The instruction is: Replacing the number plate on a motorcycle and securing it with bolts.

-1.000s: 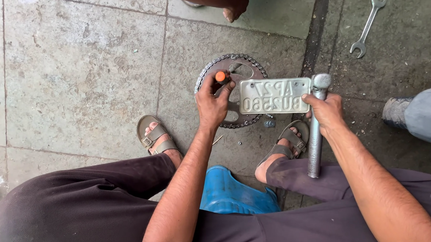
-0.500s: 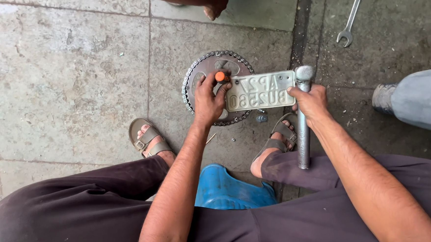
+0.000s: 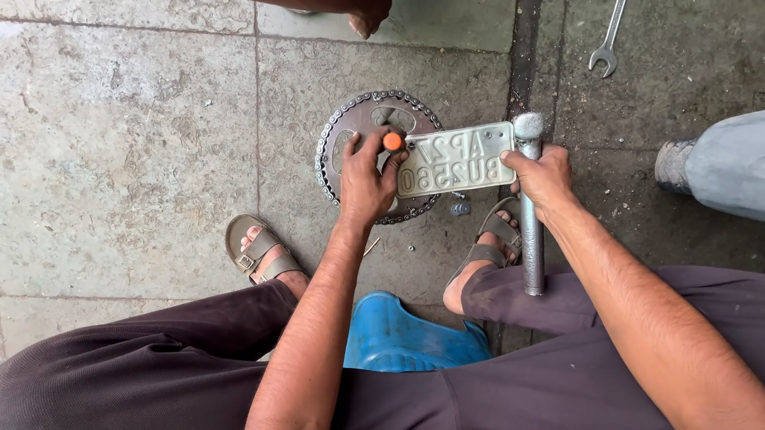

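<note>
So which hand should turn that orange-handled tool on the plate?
Probably the left hand: it already holds the orange-handled tool at the plate's left end. The right hand is busy gripping the metal pipe and the plate's right edge.

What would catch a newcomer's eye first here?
The pale number plate at centre, held over a toothed sprocket with its chain on the stone floor. The left hand holds an orange-handled tool at the plate's left end; the right hand holds a grey metal pipe at its right end. A spanner lies top right.
</note>
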